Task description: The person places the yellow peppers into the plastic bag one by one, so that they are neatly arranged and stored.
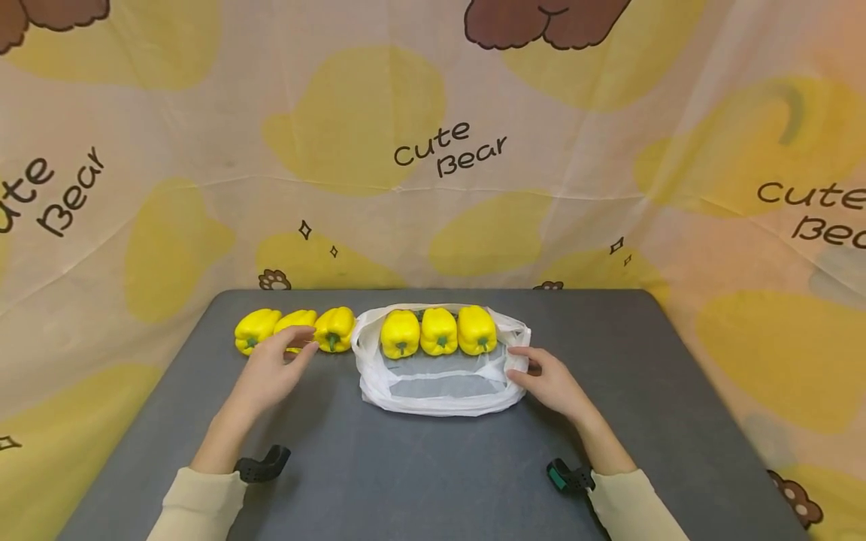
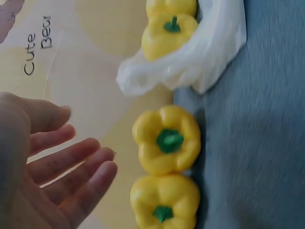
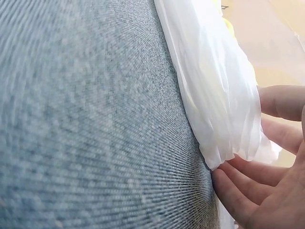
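Yellow peppers [image 1: 439, 330], grey table [image 1: 433, 473], printed backdrop [image 1: 352, 113]

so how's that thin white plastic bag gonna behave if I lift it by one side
The thin white plastic bag is probably floppy, since its rim is creased and crumpled. It may sag toward the far side, where three glossy yellow bell peppers sit inside. They might roll, as their sides are rounded and there's open space in front.

The words "Cute Bear" [image 1: 451, 149] are standing in dark letters on the cloth [image 1: 433, 218] behind the desk [image 1: 433, 466], repeating partly cut off at left and right, and running sideways in the left wrist view
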`<state>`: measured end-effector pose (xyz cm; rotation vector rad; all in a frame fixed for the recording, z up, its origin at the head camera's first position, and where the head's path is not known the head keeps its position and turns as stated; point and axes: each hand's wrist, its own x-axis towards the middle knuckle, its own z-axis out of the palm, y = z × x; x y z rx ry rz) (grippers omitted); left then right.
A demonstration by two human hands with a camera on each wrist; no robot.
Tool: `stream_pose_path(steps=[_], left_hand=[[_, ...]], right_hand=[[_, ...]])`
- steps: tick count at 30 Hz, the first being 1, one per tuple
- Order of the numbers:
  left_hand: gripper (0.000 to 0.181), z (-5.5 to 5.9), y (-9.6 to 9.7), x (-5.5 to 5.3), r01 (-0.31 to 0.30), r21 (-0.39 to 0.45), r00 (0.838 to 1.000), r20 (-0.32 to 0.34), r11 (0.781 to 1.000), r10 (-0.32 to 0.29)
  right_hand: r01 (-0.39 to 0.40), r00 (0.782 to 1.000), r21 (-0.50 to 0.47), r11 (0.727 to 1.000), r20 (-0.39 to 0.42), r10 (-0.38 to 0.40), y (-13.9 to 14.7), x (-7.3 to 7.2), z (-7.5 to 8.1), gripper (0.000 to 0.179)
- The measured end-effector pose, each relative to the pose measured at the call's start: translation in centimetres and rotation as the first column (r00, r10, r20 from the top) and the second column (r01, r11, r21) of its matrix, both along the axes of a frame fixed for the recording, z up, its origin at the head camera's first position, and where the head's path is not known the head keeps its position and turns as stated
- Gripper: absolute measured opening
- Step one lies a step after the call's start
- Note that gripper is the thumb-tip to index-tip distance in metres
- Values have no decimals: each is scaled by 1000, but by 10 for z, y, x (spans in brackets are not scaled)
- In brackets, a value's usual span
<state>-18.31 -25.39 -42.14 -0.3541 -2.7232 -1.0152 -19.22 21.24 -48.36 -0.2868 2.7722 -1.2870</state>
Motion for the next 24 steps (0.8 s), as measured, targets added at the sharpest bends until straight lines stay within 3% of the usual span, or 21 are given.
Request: stream_pose_path(steps=[10, 24], left_hand=[[29, 10, -33, -13, -79, -8, 988, -131, 997, 77], [36, 24, -59, -40, -130, 17, 981, -145, 991, 131]], right_hand=[[3, 1000, 5, 1000, 19, -4, -4, 1, 1, 51], [19, 1000, 1, 1000, -4, -19, -2, 0, -1, 49]])
